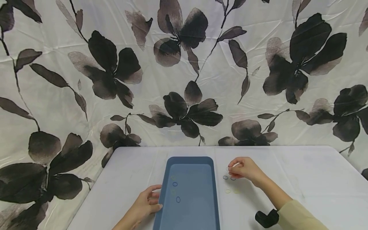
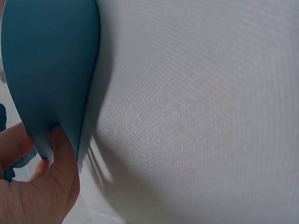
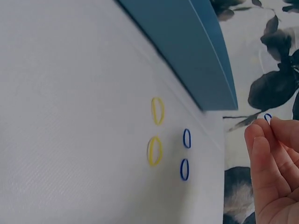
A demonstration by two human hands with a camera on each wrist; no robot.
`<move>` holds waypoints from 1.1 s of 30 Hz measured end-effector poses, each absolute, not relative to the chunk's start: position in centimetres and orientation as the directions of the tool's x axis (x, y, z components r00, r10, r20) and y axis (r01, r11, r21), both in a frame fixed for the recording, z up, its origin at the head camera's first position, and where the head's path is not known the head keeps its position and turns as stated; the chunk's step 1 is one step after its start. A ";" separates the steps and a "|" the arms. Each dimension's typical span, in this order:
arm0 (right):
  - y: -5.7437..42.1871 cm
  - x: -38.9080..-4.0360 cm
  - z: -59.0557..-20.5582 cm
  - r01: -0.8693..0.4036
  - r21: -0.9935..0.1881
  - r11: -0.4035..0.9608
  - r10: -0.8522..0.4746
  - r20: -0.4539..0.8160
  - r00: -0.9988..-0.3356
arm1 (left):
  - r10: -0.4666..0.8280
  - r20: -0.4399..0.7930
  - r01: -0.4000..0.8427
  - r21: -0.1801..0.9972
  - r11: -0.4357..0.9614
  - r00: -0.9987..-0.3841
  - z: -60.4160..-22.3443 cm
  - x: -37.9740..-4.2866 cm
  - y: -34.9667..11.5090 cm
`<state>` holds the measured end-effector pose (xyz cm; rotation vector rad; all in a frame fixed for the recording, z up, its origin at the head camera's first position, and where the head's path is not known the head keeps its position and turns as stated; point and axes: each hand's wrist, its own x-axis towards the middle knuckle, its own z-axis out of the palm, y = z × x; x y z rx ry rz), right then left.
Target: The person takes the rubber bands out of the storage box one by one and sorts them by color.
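Pinching a small blue ring [image 3: 267,117] between the fingers [image 3: 262,156] of the right hand [image 1: 248,170], right of centre in the head view, over the surface [image 1: 313,191] and beside the blue tray [image 1: 216,195]. Gripping the tray's left edge, lower centre of the same frame, with the left hand [image 1: 143,203], apparently to steady it; hard to judge how firmly, given only a close, dim slice of tray wall in the left wrist view. Seemingly midway through moving rings one by one between surface and tray, going by two blue rings [image 1: 176,199] and two faint yellow rings [image 1: 173,192] in the tray's left half, plus two loose blue rings [image 3: 190,138] and two loose yellow rings [image 3: 162,111] on the surface to its right. Calling next, most likely, for a careful carry over the tray's right wall, then a light release onto the flat floor, apart from the rings inside. Thin, probably elastic loops, round to slightly oval, easily lost or flicked. Smooth, matte and probably plastic in the tray: a long rectangle with rounded corners and raised walls. White and finely textured across the surface; creased and faintly glossy in the floral cloth [image 1: 218,64] filling the frame's upper half.
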<state>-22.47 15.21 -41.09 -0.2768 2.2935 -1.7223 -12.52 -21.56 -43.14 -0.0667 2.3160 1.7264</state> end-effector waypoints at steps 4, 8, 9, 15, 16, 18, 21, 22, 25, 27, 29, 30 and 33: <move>15.9 -22.4 -41.6 0.009 -0.963 0.270 -0.296 -0.092 -0.951 | 0.115 -0.237 -0.194 0.934 0.300 -0.965 -43.2 -12.5 -21.7; 16.5 -22.3 -42.1 0.018 -0.962 0.272 -0.285 -0.098 -0.953 | 0.128 -0.256 -0.207 0.930 0.305 -0.958 -43.2 -12.6 -21.8; 16.7 -22.3 -42.2 0.023 -0.961 0.276 -0.275 -0.102 -0.956 | 0.131 -0.258 -0.208 0.929 0.305 -0.957 -43.2 -12.6 -21.8; 17.3 -22.1 -43.1 0.071 -0.946 0.315 -0.207 -0.142 -0.968 | 0.128 -0.258 -0.211 0.930 0.300 -0.958 -43.3 -12.6 -21.9; 17.4 -22.0 -43.2 0.076 -0.943 0.324 -0.196 -0.146 -0.970 | 0.128 -0.257 -0.210 0.931 0.298 -0.958 -43.4 -12.6 -21.9; 17.7 -22.0 -43.6 0.087 -0.937 0.339 -0.176 -0.154 -0.972 | 0.129 -0.250 -0.203 0.934 0.294 -0.960 -43.4 -12.7 -21.8; 17.9 -21.9 -44.3 0.104 -0.928 0.359 -0.159 -0.171 -0.972 | 0.132 -0.242 -0.196 0.937 0.289 -0.961 -43.4 -12.6 -21.9; 18.0 -21.9 -44.6 0.110 -0.927 0.358 -0.158 -0.176 -0.972 | 0.131 -0.241 -0.196 0.937 0.288 -0.962 -43.4 -12.6 -21.9; 18.1 -22.0 -45.2 0.122 -0.925 0.359 -0.162 -0.191 -0.968 | 0.132 -0.248 -0.202 0.936 0.290 -0.960 -43.4 -12.5 -21.9; 18.1 -22.0 -45.5 0.133 -0.923 0.360 -0.153 -0.199 -0.968 | 0.128 -0.253 -0.207 0.934 0.292 -0.959 -43.3 -12.5 -21.9; 18.1 -22.1 -45.8 0.143 -0.919 0.368 -0.135 -0.205 -0.969 | 0.128 -0.257 -0.210 0.931 0.298 -0.958 -43.3 -12.5 -21.9; 18.1 -22.2 -45.8 0.150 -0.915 0.375 -0.122 -0.209 -0.970 | 0.128 -0.255 -0.208 0.931 0.299 -0.958 -43.3 -12.5 -21.9; 18.0 -22.3 -45.9 0.173 -0.902 0.396 -0.086 -0.225 -0.971 | 0.123 -0.254 -0.206 0.929 0.307 -0.959 -43.4 -12.6 -21.9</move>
